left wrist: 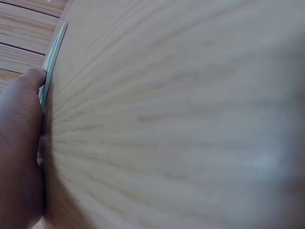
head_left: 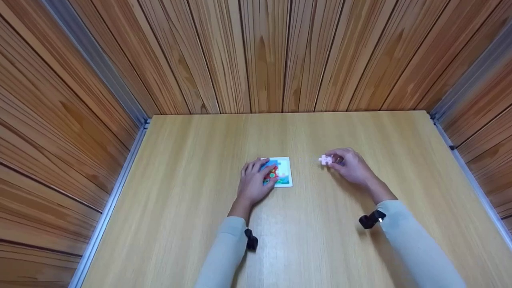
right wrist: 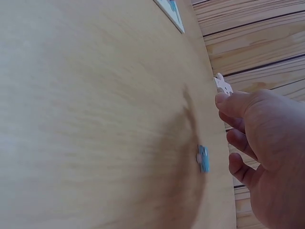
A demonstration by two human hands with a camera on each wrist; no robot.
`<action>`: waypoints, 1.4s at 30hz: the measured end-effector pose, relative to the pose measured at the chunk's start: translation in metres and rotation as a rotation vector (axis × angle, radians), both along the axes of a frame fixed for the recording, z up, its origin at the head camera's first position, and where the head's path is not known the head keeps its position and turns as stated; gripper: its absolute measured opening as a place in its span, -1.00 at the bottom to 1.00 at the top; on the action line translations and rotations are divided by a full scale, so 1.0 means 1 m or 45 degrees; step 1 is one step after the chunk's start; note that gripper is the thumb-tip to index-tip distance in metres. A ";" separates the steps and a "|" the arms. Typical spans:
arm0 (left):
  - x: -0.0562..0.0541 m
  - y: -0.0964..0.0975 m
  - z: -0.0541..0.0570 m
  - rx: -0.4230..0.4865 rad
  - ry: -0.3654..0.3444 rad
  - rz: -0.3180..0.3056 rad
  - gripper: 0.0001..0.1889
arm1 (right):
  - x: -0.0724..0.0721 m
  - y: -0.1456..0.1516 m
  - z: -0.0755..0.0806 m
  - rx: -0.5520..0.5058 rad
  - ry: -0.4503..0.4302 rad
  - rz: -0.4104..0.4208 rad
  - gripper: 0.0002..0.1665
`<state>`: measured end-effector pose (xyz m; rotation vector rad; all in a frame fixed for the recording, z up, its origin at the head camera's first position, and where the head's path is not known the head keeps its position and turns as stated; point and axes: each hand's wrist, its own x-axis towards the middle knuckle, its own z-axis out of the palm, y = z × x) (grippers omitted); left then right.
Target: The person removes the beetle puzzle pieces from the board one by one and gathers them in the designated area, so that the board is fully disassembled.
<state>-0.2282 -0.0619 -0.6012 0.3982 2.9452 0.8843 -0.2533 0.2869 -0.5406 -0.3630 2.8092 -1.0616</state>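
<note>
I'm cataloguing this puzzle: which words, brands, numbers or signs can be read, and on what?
None can be read.
The puzzle board, partly under the left hand, is too small to rule out fine print.
No legible marking shows on the pink piece in the right hand.

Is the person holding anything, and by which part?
The right hand pinches a pink puzzle piece by its right edge; the left hand rests on the puzzle board.

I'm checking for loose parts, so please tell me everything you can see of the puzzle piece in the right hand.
The puzzle piece is thin and pale pink, with protruding knobs and small darker marks; its material is unclear. The right hand pinches one end, holding it above the table, right of the puzzle board and apart from it.
</note>
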 end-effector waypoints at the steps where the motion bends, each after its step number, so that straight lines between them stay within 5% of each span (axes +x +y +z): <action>1: 0.000 0.000 0.000 0.002 0.001 0.000 -0.41 | 0.000 0.003 0.000 0.006 0.001 -0.006 -0.54; 15: 0.000 -0.001 -0.002 0.013 0.007 0.003 -0.41 | 0.007 0.034 0.002 0.074 -0.004 -0.050 -0.53; 24: 0.000 0.000 0.001 0.023 0.001 -0.001 -0.41 | 0.012 0.046 -0.004 -0.001 -0.054 -0.075 -0.53; 42: 0.000 0.001 0.000 0.015 -0.003 0.012 -0.41 | 0.018 0.050 -0.014 -0.043 -0.116 0.024 -0.59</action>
